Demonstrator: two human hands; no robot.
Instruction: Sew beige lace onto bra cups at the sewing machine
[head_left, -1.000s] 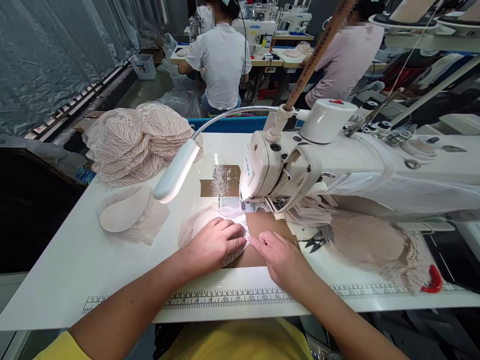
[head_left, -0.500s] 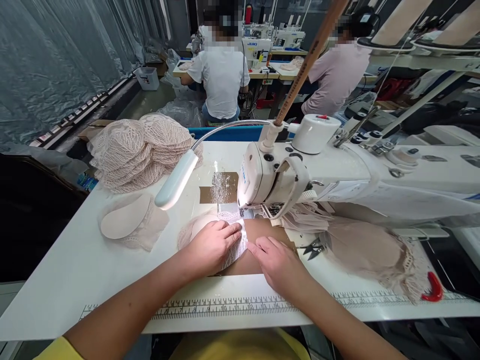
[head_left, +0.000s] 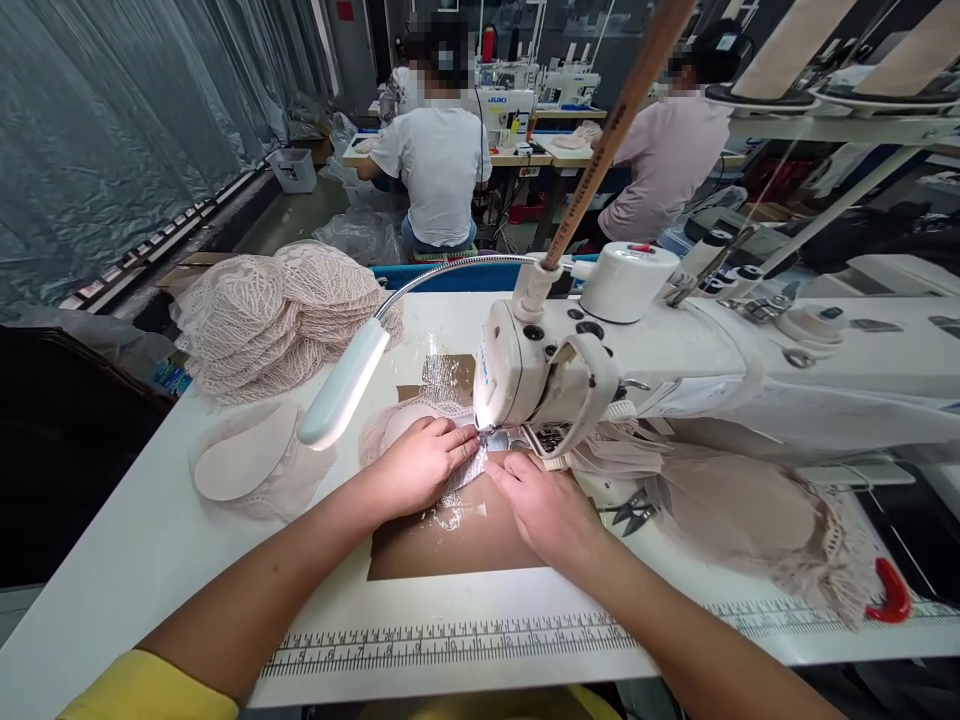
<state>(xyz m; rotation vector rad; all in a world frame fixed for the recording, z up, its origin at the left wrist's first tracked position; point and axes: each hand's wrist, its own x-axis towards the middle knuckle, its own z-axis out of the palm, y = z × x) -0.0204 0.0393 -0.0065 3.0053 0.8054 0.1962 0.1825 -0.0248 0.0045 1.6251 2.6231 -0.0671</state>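
Left hand (head_left: 420,465) flat, pressing pale pink lace bra cup (head_left: 409,425), right hand (head_left: 541,500) flat beside it, white sewing machine (head_left: 555,375) just beyond fingertips, small black thread snips (head_left: 630,510) right of hands.

The worker wore a bright yellow short-sleeved top; its sleeve hem showed on the left arm. Both forearms were bare, and the left hand (head_left: 420,466) and right hand (head_left: 541,505) carried no gloves, rings or watch.

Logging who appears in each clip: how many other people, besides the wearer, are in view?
2. One person in a white T-shirt sits with back turned at the table behind, left of centre; one person in a pale pink top sits to the right. More may be hidden behind the sewing machine.
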